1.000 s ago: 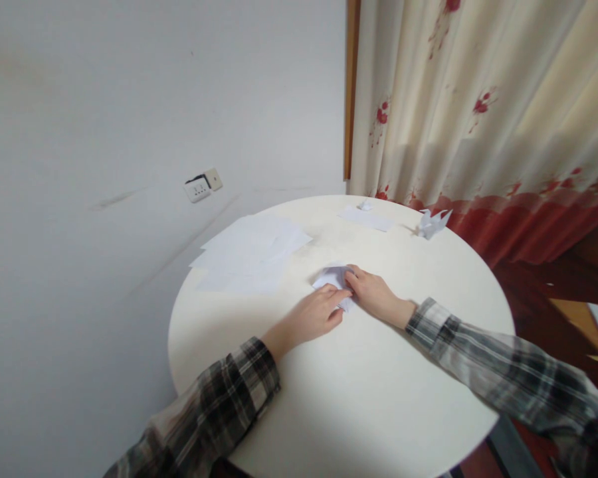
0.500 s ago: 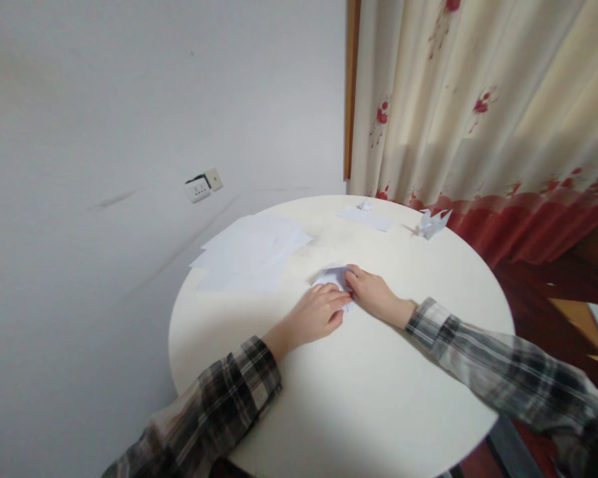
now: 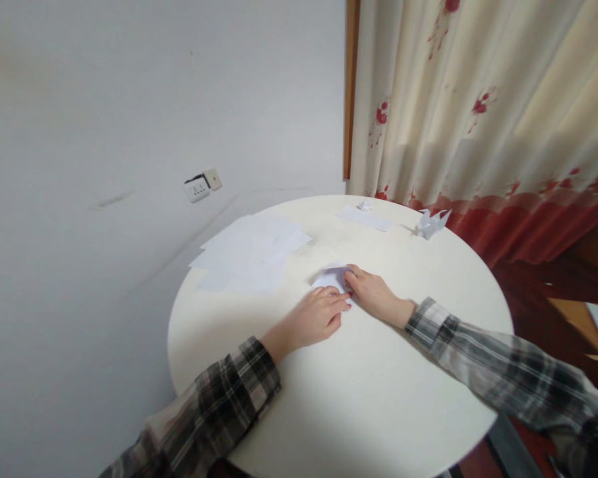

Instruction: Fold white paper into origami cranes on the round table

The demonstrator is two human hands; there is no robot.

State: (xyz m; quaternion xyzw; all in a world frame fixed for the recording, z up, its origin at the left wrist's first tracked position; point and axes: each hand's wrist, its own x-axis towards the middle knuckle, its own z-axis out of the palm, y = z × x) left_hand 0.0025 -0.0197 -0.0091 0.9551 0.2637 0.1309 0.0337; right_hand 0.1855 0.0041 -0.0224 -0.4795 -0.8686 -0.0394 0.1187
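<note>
A small folded white paper [image 3: 329, 276] lies on the round white table [image 3: 369, 398], between my two hands. My left hand [image 3: 319, 315] rests over its near edge with the fingers bent and close together on the paper. From the right, my right hand [image 3: 373, 291] pinches the paper's right side, the thumb and fingertips partly hidden. Part of the paper is raised at the back, and its lower part is covered by my left fingers.
Loose white sheets [image 3: 249, 249] spread over the table's left back. Another sheet [image 3: 366, 218] lies at the back, with a small folded paper piece [image 3: 365, 206] beside it. A folded paper figure [image 3: 432, 224] stands at the back right. Beyond are a wall and a curtain [image 3: 428, 99].
The fingers of my left hand have shifted slightly on the near part of the paper. My right hand keeps its pinch in nearly the same place.
</note>
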